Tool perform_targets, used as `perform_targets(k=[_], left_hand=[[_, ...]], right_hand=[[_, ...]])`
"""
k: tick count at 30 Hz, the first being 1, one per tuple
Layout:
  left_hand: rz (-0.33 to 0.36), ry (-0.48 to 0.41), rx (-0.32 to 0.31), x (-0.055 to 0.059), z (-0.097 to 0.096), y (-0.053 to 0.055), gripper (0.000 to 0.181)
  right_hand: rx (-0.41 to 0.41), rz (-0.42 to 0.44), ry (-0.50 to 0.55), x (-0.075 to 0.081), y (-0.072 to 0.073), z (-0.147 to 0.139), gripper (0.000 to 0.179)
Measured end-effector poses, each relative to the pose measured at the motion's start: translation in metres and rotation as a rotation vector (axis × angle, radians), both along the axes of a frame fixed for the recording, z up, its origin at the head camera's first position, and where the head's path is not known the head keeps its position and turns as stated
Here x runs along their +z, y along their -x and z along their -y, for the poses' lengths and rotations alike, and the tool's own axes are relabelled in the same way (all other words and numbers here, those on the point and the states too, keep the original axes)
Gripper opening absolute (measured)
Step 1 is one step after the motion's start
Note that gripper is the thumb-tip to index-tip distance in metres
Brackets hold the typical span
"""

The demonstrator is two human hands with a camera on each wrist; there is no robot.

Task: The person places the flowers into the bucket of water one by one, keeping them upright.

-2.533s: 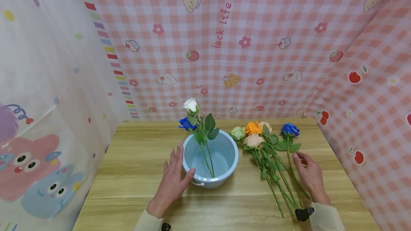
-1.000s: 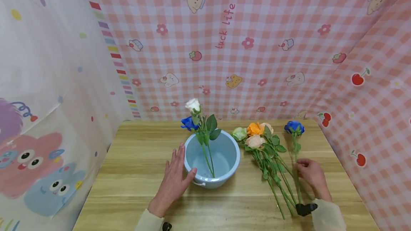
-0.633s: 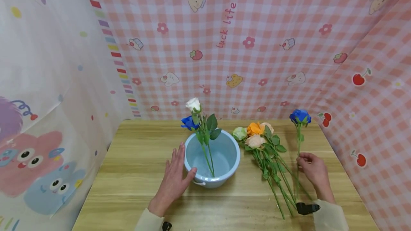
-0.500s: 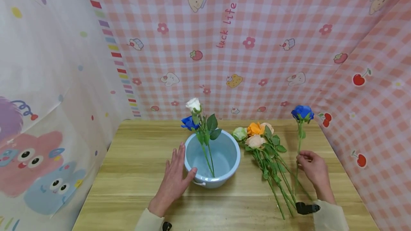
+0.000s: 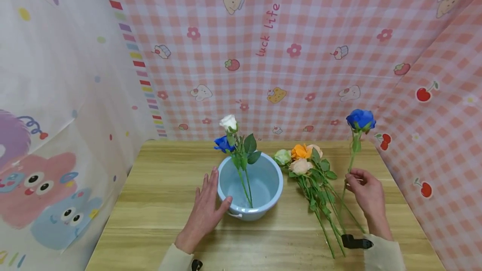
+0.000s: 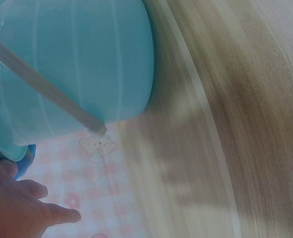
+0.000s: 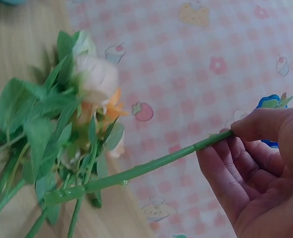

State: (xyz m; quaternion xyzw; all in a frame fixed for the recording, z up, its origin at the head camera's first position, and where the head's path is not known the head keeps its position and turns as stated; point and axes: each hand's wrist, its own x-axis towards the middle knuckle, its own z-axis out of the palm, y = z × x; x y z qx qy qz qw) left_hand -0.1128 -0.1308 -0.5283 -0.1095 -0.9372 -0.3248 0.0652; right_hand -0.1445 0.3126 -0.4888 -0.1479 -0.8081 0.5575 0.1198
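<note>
My right hand [image 5: 367, 191] pinches the green stem [image 7: 151, 166] of a blue rose [image 5: 360, 119] between thumb and fingers; the bloom stands above the table's back edge. Fingers of my left hand [image 5: 205, 210] rest straight along the left side of a light blue bucket [image 5: 278, 191], thumb at its rim. Inside the bucket lean a white rose [image 5: 228, 123] and another blue rose [image 5: 224, 144], blooms over the far left rim. The left wrist view shows the bucket's ribbed wall and grey handle [image 6: 52, 94].
Between bucket and right hand lies a bunch of roses: a green one [image 5: 282, 157], an orange one [image 5: 300, 151] and peach ones [image 5: 301, 166], stems toward the front. The wooden table [image 5: 150, 204] ends at a pink checked cloth [image 5: 211, 74] behind and at the right.
My right hand moved from low on the table among the stems and raised the blue rose, its bloom now higher and further right. The left hand stays at the bucket.
</note>
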Motion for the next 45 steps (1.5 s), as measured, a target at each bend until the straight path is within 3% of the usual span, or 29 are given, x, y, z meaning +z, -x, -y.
perform_targets(k=[8,13,18,34,45], left_hand=[[-0.003,-0.002,0.000,-0.001,0.000,0.001,0.087],[0.016,-0.012,0.004,0.000,0.000,0.001,0.088],[0.019,-0.012,0.007,-0.001,0.000,0.000,0.088],[0.009,-0.017,0.008,0.000,0.000,0.001,0.088],[0.003,-0.008,0.000,0.000,0.001,0.001,0.088]], right_hand=[[-0.052,-0.068,0.099,0.016,0.002,0.021,0.024],[-0.063,-0.132,0.191,0.026,0.002,0.035,0.011],[-0.054,-0.180,0.244,0.034,0.004,0.047,0.010],[0.042,-0.308,0.233,0.063,0.007,0.090,0.021],[0.169,-0.374,0.290,0.077,0.007,0.128,0.021]])
